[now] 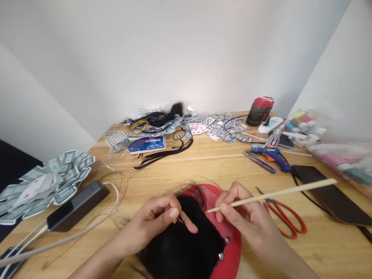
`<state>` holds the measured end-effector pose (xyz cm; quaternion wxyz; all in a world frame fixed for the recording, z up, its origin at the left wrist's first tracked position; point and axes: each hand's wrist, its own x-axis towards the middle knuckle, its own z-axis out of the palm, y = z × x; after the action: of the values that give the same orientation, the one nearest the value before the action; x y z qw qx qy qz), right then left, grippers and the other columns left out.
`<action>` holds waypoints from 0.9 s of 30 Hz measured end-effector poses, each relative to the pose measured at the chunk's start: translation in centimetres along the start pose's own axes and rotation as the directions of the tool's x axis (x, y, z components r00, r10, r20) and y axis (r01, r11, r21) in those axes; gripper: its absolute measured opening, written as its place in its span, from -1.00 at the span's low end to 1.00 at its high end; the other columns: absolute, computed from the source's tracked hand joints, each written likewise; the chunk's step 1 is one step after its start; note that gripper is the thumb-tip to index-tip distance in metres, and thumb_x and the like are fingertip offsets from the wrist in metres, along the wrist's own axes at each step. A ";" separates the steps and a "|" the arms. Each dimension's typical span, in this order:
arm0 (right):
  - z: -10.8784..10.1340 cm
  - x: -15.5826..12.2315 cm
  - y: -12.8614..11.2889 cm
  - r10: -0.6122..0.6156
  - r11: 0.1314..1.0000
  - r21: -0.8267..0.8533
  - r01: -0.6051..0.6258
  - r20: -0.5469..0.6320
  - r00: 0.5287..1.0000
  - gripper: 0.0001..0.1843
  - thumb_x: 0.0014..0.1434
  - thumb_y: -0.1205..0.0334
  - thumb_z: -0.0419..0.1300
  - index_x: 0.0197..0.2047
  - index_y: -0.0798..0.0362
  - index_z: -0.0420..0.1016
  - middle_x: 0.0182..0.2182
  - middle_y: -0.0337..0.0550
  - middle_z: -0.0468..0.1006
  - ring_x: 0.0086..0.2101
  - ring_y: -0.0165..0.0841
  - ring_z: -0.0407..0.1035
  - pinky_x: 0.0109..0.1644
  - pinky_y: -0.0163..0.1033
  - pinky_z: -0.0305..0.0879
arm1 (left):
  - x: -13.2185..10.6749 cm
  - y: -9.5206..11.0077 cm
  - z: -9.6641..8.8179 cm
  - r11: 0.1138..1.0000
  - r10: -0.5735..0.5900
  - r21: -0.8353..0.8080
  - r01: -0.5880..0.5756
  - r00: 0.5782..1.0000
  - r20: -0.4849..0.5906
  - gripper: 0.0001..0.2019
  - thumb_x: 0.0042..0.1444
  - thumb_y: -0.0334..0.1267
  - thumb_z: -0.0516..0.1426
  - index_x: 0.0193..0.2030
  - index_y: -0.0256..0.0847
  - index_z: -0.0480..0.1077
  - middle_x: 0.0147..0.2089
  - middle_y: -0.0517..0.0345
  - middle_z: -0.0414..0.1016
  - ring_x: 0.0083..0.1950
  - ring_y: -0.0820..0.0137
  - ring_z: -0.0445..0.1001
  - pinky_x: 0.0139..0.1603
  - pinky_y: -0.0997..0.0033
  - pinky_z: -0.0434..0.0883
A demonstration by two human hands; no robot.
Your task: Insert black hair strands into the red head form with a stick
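Note:
A mass of black hair [177, 248] lies over a round red pad [213, 199], with silver pins [221, 256] along its lower right edge. My left hand [162, 217] rests at the top of the hair, its thumb and fingers pinched together and a few dark strands seeming to pass between them. One finger points across the hair. In my right hand [247, 217] a pale wooden chopstick [285, 192] is gripped between thumb and fingers, its thin tip over the red pad near the hair's edge. What lies under the hair is hidden.
Red-handled scissors [285, 221] lie right of my right hand, with a blue glue gun [273, 155] beyond. A black power bank [77, 205] and cables sit at left beside fanned cards [55, 178]. More cards [226, 126] and a hair bundle [162, 116] cover the back.

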<state>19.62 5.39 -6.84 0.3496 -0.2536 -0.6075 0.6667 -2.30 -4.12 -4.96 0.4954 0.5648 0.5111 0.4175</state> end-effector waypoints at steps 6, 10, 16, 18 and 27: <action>0.1 -0.3 0.7 -0.071 0.997 -0.037 0.070 -0.017 0.997 -0.74 0.34 0.04 0.19 -0.35 -0.05 0.33 -0.43 -0.28 0.41 -0.38 -0.35 0.34 -0.26 -0.24 0.25 | 0.2 -0.5 0.0 0.995 -0.017 -0.096 0.019 1.000 0.021 -0.66 0.35 0.03 0.03 -0.34 -0.16 0.23 -0.21 -0.01 0.70 -0.54 0.52 0.32 -0.52 0.49 0.13; 0.0 -0.2 0.5 -0.057 0.998 -0.043 0.055 -0.048 0.997 -0.70 0.32 0.01 0.20 -0.37 -0.03 0.33 -0.47 -0.28 0.39 -0.39 -0.35 0.33 -0.35 -0.27 0.22 | 0.2 -0.8 -0.1 0.991 -0.025 -0.133 0.026 1.000 0.014 -0.67 0.35 0.01 0.05 -0.34 -0.18 0.27 -0.20 -0.03 0.69 -0.63 0.59 0.12 -0.58 0.51 0.02; -0.2 0.1 0.1 0.068 0.995 0.068 -0.068 0.004 0.998 -0.64 0.28 -0.07 0.23 -0.37 -0.01 0.28 -0.55 -0.31 0.47 -0.56 -0.46 0.23 -0.48 -0.34 0.10 | 0.8 -1.5 0.1 0.918 -0.078 -0.390 0.066 0.997 -0.017 -0.66 0.28 0.00 0.15 -0.35 -0.23 0.27 -0.18 -0.13 0.69 -0.71 0.71 -0.16 -0.68 0.54 -0.25; 0.0 0.1 0.0 0.071 0.995 0.071 -0.070 -0.005 0.997 -0.63 0.26 -0.08 0.25 -0.37 -0.01 0.30 -0.56 -0.30 0.48 -0.57 -0.46 0.25 -0.48 -0.34 0.12 | 1.0 -1.7 0.2 0.869 -0.077 -0.493 0.048 0.996 -0.038 -0.68 0.26 -0.04 0.18 -0.35 -0.24 0.27 -0.14 -0.14 0.68 -0.73 0.76 -0.21 -0.68 0.57 -0.31; 1.2 -0.3 0.0 0.047 0.998 0.050 -0.043 -0.097 0.994 -0.64 0.25 -0.06 0.27 -0.39 0.01 0.34 -0.55 -0.30 0.51 -0.59 -0.50 0.28 -0.51 -0.37 0.15 | 0.8 -1.0 -0.8 0.812 0.019 -0.579 -0.075 0.995 -0.103 -0.75 0.30 -0.15 0.17 -0.36 -0.23 0.32 -0.12 -0.04 0.69 -0.72 0.78 -0.20 -0.67 0.69 -0.22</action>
<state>18.91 4.44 -6.68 0.3698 -0.2912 -0.5676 0.6755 -3.13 -3.22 -5.89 0.6098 0.3789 0.3671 0.5914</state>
